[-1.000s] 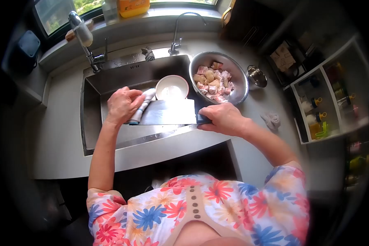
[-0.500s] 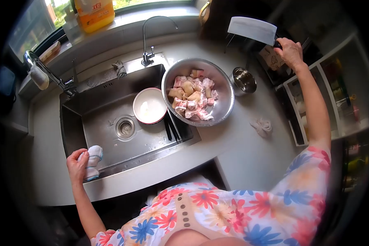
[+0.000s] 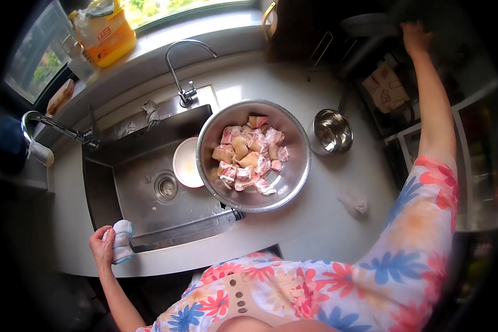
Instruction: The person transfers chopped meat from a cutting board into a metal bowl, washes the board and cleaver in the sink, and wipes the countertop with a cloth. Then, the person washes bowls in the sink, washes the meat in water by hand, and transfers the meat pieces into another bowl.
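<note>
My left hand pinches a folded white cloth with blue edging at the sink's near-left corner. Far to the upper right, my right hand is stretched into a dark area, closed at the handle end of a cleaver. The blade shows only dimly and the handle is hidden in shadow. A large steel basin of raw meat chunks stands on the counter, overlapping the sink's right edge. Partly behind it, a white bowl with a red rim is in the sink.
Right of the basin stands a small steel pot. A crumpled pale cloth lies on the counter. Two faucets, one a thin gooseneck tap, rise behind the sink. An orange jug stands on the windowsill.
My right hand has moved up and away to the right with the cleaver, into the dark area. My left hand still holds the cloth. The view has shifted.
</note>
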Tool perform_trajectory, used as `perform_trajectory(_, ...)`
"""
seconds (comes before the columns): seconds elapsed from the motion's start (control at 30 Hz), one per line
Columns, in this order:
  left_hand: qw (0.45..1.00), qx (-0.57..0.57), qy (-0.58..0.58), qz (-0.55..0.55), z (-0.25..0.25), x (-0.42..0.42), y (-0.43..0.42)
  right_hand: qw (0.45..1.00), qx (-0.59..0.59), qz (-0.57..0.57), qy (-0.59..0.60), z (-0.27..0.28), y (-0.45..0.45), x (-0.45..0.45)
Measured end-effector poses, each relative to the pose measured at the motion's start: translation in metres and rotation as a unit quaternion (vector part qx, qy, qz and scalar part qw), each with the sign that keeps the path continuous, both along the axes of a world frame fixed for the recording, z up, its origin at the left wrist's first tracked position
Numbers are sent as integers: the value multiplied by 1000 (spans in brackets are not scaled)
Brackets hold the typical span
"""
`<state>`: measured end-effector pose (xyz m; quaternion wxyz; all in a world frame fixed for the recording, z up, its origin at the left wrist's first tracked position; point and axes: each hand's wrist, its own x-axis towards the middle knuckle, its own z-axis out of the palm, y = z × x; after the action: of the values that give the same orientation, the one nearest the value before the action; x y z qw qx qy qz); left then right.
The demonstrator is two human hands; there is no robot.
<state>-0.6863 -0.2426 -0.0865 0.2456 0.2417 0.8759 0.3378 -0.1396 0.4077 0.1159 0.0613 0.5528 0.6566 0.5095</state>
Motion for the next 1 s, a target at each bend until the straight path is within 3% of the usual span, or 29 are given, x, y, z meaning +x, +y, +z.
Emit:
perform_trajectory(0.3, 1000, -9, -19, -19, -4, -16, 23, 999, -41, 9, -27, -2, 55, 13)
perform_trajectory(0.4, 1000, -18, -16, -19, 2, -22, 21, 992, -48, 36, 107, 11, 1, -56)
perform_trajectory(0.6, 999, -27, -22, -14, 9, -8, 27, 995, -99, -9, 31, -16, 43, -78)
perform_trajectory(0.7, 999, -36, -8, -13, 18, 0, 25, 999, -23, 28, 18, -51, 54, -89)
perform_trajectory(0.8, 999, -47, -11, -21, 22, -1, 26, 980, -186, -48, -54, -52, 19, -108)
perform_trajectory(0.9, 998, -45, -20, -26, 25, 3, 28, 983, -174, -48, -23, -82, 24, -103)
perform_trajectory(1.0, 999, -36, -22, -11, 20, 12, 20, 967, -134, 125, 179, -87, 17, -117)
